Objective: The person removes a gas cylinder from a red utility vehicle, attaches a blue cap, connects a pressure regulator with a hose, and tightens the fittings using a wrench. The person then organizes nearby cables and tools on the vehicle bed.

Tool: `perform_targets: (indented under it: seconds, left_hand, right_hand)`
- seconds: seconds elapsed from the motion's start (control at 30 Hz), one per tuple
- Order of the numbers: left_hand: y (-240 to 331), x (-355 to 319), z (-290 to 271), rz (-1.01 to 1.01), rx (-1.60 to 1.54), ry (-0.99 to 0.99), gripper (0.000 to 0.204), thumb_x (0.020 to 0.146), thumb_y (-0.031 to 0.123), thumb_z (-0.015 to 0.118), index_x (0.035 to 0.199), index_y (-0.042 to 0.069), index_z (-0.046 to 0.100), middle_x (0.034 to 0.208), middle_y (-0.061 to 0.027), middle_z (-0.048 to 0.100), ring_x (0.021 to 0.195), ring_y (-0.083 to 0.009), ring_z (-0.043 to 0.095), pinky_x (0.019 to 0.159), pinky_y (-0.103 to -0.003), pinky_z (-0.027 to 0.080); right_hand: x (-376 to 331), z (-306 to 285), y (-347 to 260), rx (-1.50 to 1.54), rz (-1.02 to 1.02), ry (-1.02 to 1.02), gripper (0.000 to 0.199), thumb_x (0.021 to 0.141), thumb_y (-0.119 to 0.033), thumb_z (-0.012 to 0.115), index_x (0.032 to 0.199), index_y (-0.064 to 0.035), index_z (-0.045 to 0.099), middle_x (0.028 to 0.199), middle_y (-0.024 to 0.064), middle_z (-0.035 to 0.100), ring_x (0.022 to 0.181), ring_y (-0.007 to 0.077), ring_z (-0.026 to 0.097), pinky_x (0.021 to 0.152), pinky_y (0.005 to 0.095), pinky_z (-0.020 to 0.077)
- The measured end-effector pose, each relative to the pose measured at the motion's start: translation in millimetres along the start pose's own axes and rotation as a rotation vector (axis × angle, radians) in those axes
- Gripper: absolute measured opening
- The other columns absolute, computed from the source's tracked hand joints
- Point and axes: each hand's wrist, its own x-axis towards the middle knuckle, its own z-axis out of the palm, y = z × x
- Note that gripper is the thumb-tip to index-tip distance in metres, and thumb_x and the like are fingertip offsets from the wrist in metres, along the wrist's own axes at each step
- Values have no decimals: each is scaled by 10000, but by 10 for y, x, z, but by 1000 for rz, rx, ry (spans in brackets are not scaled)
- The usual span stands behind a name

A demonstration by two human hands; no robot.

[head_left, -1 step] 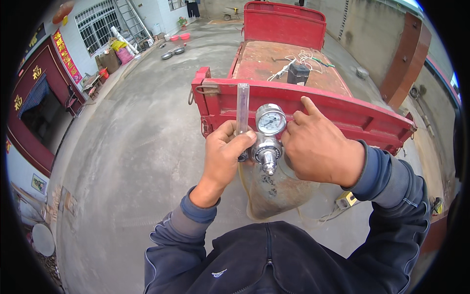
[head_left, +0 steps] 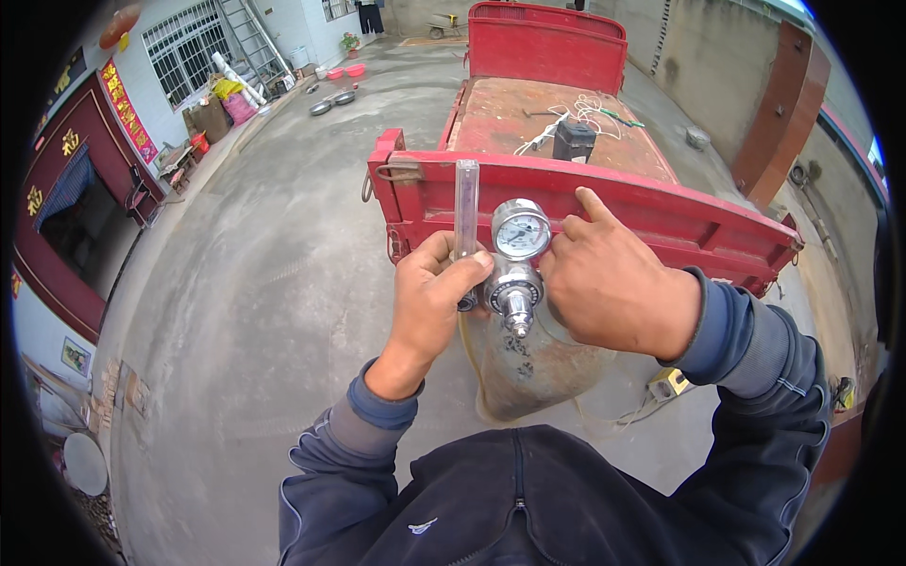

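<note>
My left hand (head_left: pixel 436 288) grips a chrome gas regulator (head_left: pixel 515 284) at its left side, thumb across the base of an upright clear flow tube (head_left: pixel 465 208). On top of the regulator sits a round pressure gauge (head_left: pixel 522 233) with a white dial. Close at its right is my right hand (head_left: pixel 613 274); the index finger points up and the other fingers curl inward. What those fingers hold, if anything, is hidden behind the hand. Beneath the regulator a worn, greyish gas cylinder (head_left: pixel 547 368) shows in part. A yellowish hose (head_left: pixel 469 358) runs down along its left side.
Just beyond my hands stands the red tailgate (head_left: pixel 528 179) of a truck. On its bed (head_left: pixel 519 104) are a black box (head_left: pixel 574 141) and white cable (head_left: pixel 595 111). A yellow socket box (head_left: pixel 668 383) lies on the ground at right. Metal basins (head_left: pixel 323 108) stand farther left.
</note>
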Motion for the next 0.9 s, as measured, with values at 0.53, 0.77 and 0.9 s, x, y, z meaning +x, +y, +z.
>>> perform_targets:
  seconds: [0.53, 0.77, 0.9]
  left_hand:
    - [-36, 8, 64, 17, -29, 29, 229, 985, 199, 702, 1055, -19, 700, 873, -71, 731, 681, -134, 691, 549, -282, 548]
    - [-8, 0, 77, 44, -9, 48, 245, 974, 193, 694, 1067, -34, 697, 918, -93, 741, 718, -146, 721, 548, -298, 603]
    - [14, -4, 91, 28, -16, 33, 260, 973, 194, 689, 1084, -42, 695, 938, -105, 743, 734, -151, 731, 549, -306, 625]
  right_hand:
    - [-72, 150, 60, -15, 68, 187, 240, 807, -215, 714, 894, 9, 717, 861, 130, 708, 952, 332, 696, 1224, 624, 384]
    - [-26, -45, 130, 139, -28, -49, 224, 808, -199, 716, 923, -12, 761, 867, 138, 726, 953, 336, 705, 1202, 611, 406]
    - [-29, 114, 120, 25, -10, 126, 245, 790, -204, 714, 932, -12, 770, 880, 155, 750, 967, 340, 719, 1190, 613, 421]
